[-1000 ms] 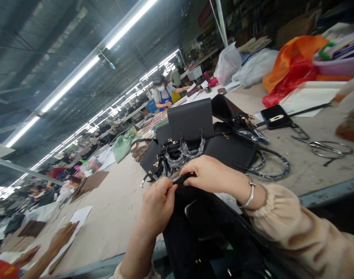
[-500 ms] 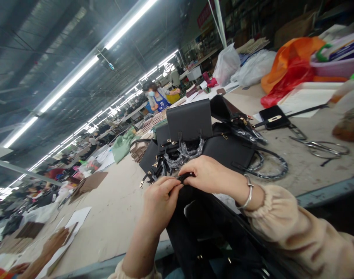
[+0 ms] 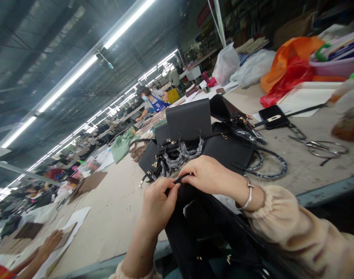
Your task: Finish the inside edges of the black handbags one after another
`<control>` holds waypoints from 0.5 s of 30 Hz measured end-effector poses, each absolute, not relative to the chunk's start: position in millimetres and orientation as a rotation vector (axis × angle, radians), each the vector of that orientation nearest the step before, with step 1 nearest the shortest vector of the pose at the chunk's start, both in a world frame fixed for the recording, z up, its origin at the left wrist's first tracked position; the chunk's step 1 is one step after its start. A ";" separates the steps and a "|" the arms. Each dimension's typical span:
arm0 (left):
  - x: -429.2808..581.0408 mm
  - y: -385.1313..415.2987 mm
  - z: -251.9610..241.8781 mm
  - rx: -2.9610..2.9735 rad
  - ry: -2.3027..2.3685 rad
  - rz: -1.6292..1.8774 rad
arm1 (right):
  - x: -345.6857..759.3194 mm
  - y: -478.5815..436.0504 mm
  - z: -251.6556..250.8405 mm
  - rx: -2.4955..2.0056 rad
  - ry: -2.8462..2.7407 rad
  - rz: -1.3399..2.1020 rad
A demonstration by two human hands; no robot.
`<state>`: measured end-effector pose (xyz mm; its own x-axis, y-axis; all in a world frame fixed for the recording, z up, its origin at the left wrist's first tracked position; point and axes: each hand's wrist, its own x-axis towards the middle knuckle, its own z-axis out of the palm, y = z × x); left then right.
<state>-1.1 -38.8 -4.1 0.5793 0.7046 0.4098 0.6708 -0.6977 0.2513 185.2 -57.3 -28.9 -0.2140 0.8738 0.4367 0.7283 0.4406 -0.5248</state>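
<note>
Just below frame centre, hold the black strip (image 3: 181,178) evenly taut, your left hand (image 3: 157,202) and right hand (image 3: 206,174) both pinched closed on it.

The pinched strip (image 3: 183,178) and the bag (image 3: 179,240) under it were black, the bag with gold fittings (image 3: 199,258). The other bags (image 3: 189,118) were plain black with gold clasps (image 3: 224,136). The right sleeve (image 3: 301,228) was beige, the bracelet (image 3: 250,193) silver. The table (image 3: 121,197) was pale greyish beige, flecked darker. The tub (image 3: 336,69) was lilac, the cloth (image 3: 120,146) pale green, the apron (image 3: 164,104) blue with white print (image 3: 157,105).
</note>
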 end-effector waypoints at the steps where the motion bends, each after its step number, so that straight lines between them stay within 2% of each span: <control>1: -1.3 -38.5 -4.1 2.730 1.193 0.748 | 185.3 -57.3 -29.0 -1.346 -1.998 0.272; 15: 1.1 -37.7 -2.3 2.709 1.168 0.729 | 185.9 -57.0 -28.7 -1.355 -1.998 0.316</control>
<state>1.1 -37.7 -2.3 0.5906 0.7080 0.3873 0.6589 -0.7001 0.2752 185.9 -57.0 -28.7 -0.2152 0.8883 0.4058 0.7195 0.4252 -0.5492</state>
